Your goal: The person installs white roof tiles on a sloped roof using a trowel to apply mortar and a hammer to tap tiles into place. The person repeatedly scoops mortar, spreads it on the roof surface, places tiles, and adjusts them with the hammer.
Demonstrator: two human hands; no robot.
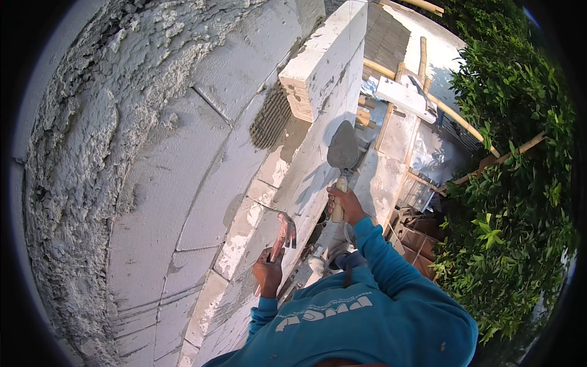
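My left hand (268, 272) is closed around a worn, reddish hammer (283, 235), held upright beside the low wall of pale blocks. In my right hand (347, 205), fingers wrapped round its light handle, is a trowel (343, 147) with a broad grey blade pointing away from me. The blade is over the outer side of the wall, apart from the blocks. Farther along, a white block (299, 79) stands on top of the wall course. Grey mortar with comb ridges (271, 119) coats the adjoining wall face next to that block's near end.
Rough mortar (147, 79) covers part of the large block wall at left. On the right are bamboo poles (465, 119), a platform of boards (373, 183) and a white piece (403, 98) lying across it. Dense leafy branches (507, 202) fill the far right.
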